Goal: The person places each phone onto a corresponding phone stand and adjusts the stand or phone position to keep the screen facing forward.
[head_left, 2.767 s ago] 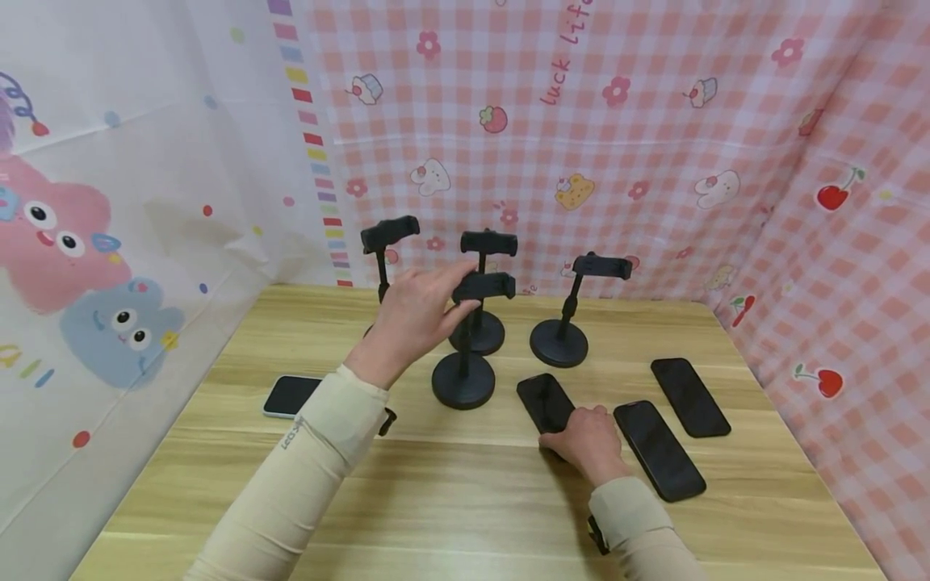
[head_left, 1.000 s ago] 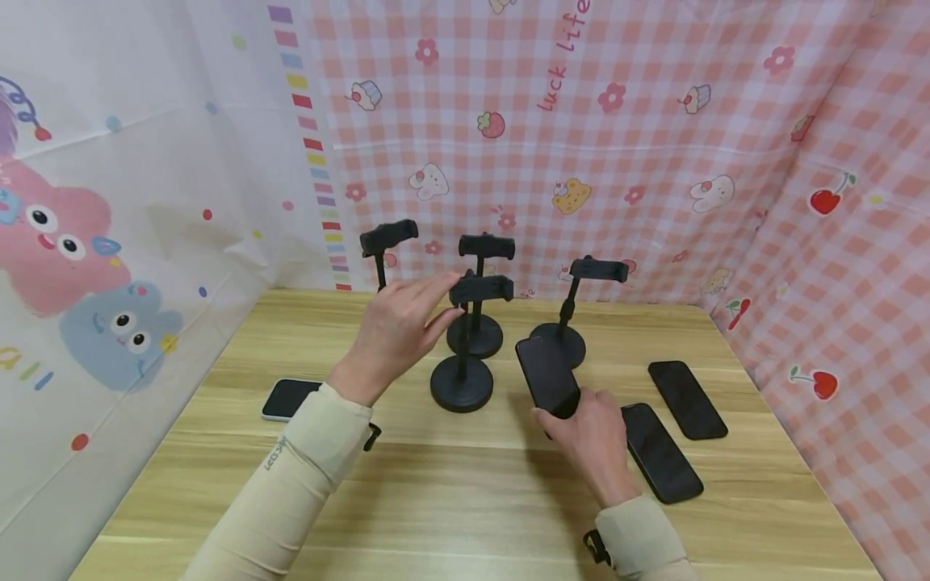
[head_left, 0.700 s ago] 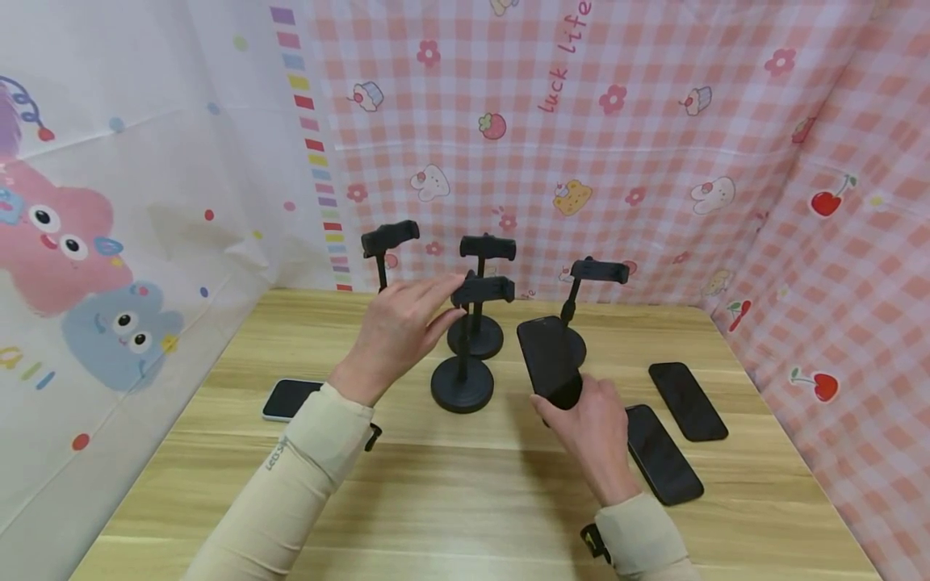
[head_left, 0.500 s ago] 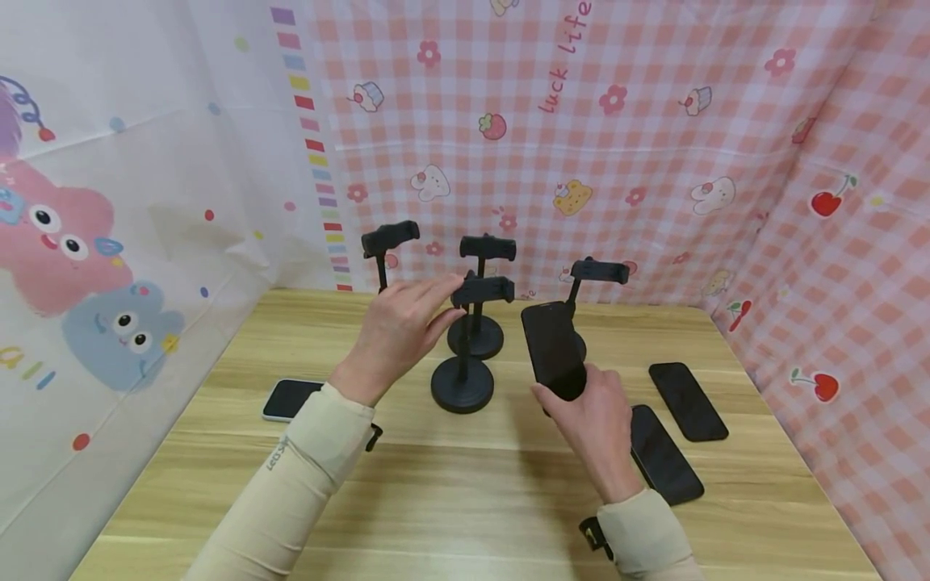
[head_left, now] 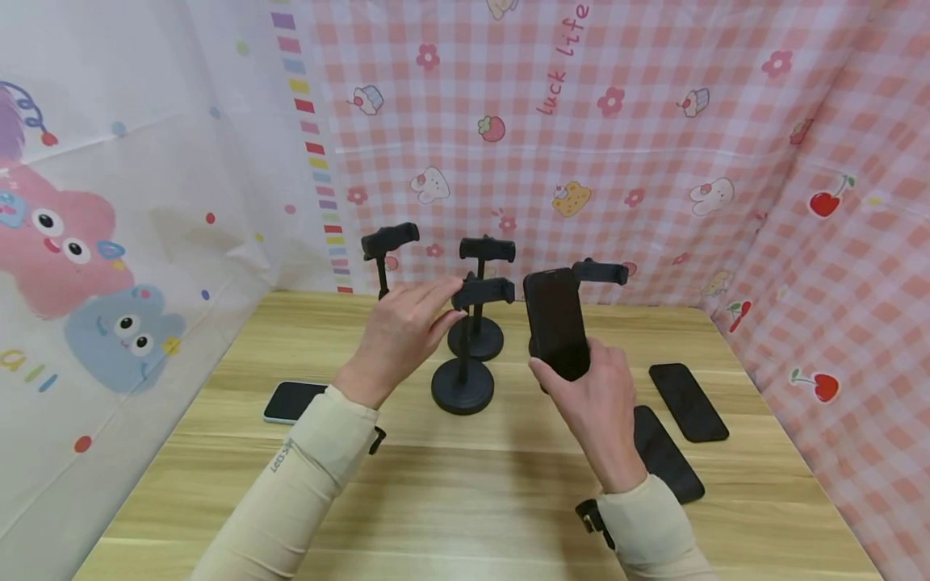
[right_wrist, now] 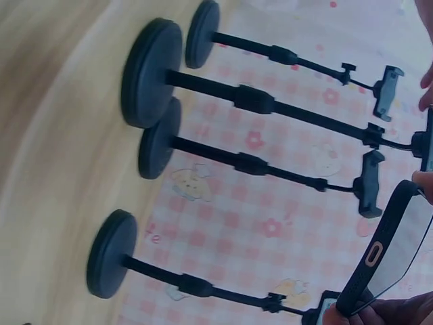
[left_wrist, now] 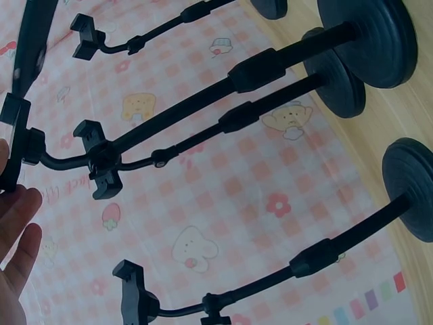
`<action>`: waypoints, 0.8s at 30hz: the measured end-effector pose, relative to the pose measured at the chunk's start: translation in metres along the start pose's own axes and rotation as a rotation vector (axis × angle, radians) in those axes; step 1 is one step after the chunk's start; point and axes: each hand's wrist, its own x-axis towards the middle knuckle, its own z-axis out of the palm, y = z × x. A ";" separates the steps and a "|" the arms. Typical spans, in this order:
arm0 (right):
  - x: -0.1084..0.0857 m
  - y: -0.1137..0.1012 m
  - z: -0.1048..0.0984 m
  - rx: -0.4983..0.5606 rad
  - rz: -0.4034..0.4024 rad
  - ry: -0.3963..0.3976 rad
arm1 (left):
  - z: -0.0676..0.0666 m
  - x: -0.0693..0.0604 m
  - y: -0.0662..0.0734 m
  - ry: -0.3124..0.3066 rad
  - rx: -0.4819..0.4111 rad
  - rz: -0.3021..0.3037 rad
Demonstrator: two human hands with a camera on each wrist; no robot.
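In the head view the left hand (head_left: 400,335) holds the left end of the clamp (head_left: 483,291) on the front black phone stand, whose round base (head_left: 462,386) rests on the table. The left wrist view shows the fingers (left_wrist: 19,220) against that clamp. My right hand (head_left: 594,403) grips a black phone (head_left: 557,319) by its lower end, raised and tilted upright, right of the front stand. In the right wrist view the phone's dark side edge (right_wrist: 374,254) faces the camera, with fingers at both its ends.
More black stands stand behind, with clamps at the left (head_left: 390,240), middle (head_left: 488,248) and right (head_left: 601,272). Two black phones (head_left: 688,402) (head_left: 668,456) lie on the right. A light-edged phone (head_left: 292,401) lies at the left, partly behind the left sleeve. Patterned cloths hang around the table.
The right hand has lifted the phone off the table, moving it up and away and tipping it more upright. The left hand has stayed at the front clamp, its wrist slightly lower.
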 end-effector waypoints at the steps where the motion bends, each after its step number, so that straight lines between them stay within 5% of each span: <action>1: 0.001 -0.002 -0.001 0.009 -0.004 0.009 | 0.000 0.000 0.000 0.000 -0.002 0.001; 24: 0.003 -0.049 0.001 0.215 -0.170 0.059 | 0.001 0.000 0.002 0.012 -0.024 -0.029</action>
